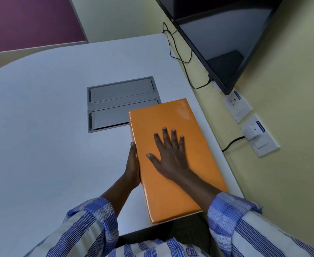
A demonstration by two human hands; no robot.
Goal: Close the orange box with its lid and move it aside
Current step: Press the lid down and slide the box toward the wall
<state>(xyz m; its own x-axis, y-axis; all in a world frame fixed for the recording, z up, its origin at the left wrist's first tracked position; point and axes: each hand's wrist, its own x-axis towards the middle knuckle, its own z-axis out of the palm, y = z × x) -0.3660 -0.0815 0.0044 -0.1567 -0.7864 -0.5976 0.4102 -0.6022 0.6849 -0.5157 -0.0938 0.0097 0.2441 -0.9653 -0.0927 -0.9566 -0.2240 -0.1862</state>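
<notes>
Orange box (171, 182), lid on, lies at counter (41, 127) right edge, near corner overhanging. Right hand (169, 154) flat on lid, fingers spread; left hand (133, 166) braces its side. Risk: sliding rightward tips it off.

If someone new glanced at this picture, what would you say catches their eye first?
The orange box, lid on, at the table's right edge, its near corner overhanging. The right hand lies flat on top, and the left hand presses its left side. Behind it sits a grey hatch.
</notes>
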